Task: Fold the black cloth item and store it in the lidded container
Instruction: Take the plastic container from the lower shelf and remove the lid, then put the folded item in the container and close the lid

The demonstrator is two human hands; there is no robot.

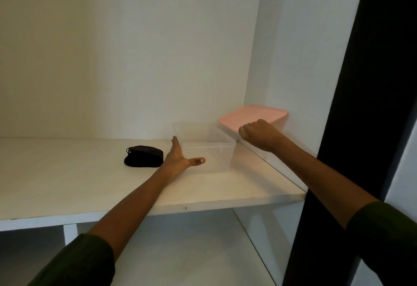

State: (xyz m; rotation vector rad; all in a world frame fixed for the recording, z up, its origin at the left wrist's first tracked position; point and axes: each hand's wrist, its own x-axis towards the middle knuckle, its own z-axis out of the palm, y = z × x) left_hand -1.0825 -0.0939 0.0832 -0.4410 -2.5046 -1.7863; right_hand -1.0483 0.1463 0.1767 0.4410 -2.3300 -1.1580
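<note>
Your dark green sleeves (79, 263) sit closest to the lens, pushed up so both forearms reach bare toward the white shelf (67, 184). That shelf runs the width of the view, with a white back wall behind it and a tall dark panel (361, 105) rising along its right side.

On the right part of the shelf stands the clear box (216, 157), open at the top, with nothing visible inside it. Just behind it to the right, in the corner, lies the pink lid (255, 114), roughly flat and raised off the shelf. A bit of clear plastic shows under its far right edge.

Your left hand (178, 157) is spread wide at the box's near left corner. The fingers lie straight along the left wall and the thumb (198, 161) stretches across the front wall, touching it. Nothing is gripped there.

Your right hand (259, 134) is at the near edge of the pink lid with its fingers curled under. You cannot tell from this angle whether they have hold of the lid's rim or only hover at it.

Smallest of all, the black cloth (144, 156) lies in a low bundle on the shelf, just left of your left hand and the clear box. It is outside the box and neither hand touches it. It is well apart from your right hand.
</note>
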